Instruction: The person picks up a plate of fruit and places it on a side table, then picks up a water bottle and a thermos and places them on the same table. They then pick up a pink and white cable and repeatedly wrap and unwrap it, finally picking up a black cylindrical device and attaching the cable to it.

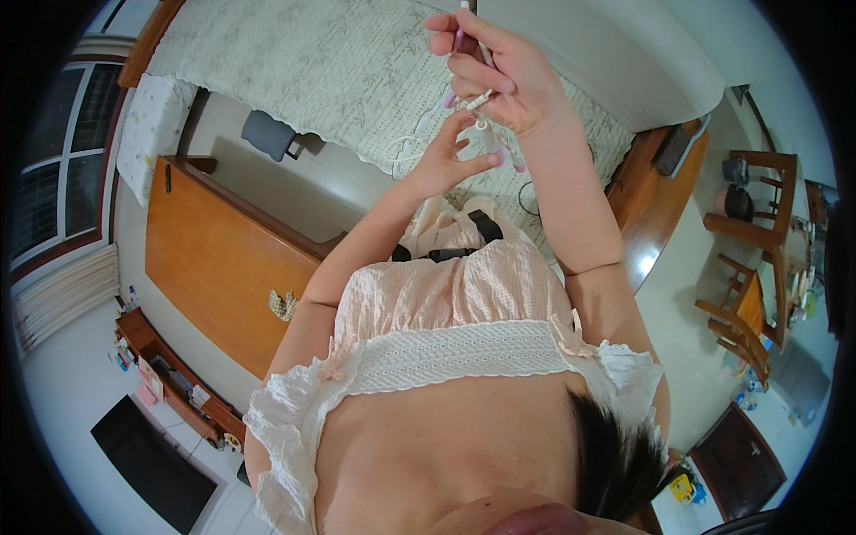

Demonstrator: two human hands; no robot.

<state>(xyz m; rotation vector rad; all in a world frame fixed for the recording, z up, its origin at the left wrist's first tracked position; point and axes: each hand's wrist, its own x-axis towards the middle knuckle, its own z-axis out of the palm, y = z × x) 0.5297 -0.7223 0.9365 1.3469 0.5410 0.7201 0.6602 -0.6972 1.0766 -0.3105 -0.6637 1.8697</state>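
My right hand [513, 76] is raised at the top of the view, its fingers curled around a beaded cord [482, 101] of white and lilac tube-shaped pieces. Some pieces stick up past the fingertips. Just below and to the left, my left hand [441, 159] has its fingers and thumb around a lower part of the same cord, by a white end piece. Lilac pieces hang beside both hands. A thin white loop of cord [406, 150] lies on the sofa cover to the left of my left hand. The fingers hide part of the cord.
Under the hands is a sofa with a pale patterned cover [357, 80] and a grey backrest [615, 53]. A wooden table [223, 259] stands at the left, with a patterned cloth item [283, 305] on it. A wooden side surface [660, 196] and wooden chairs [758, 232] are at the right.
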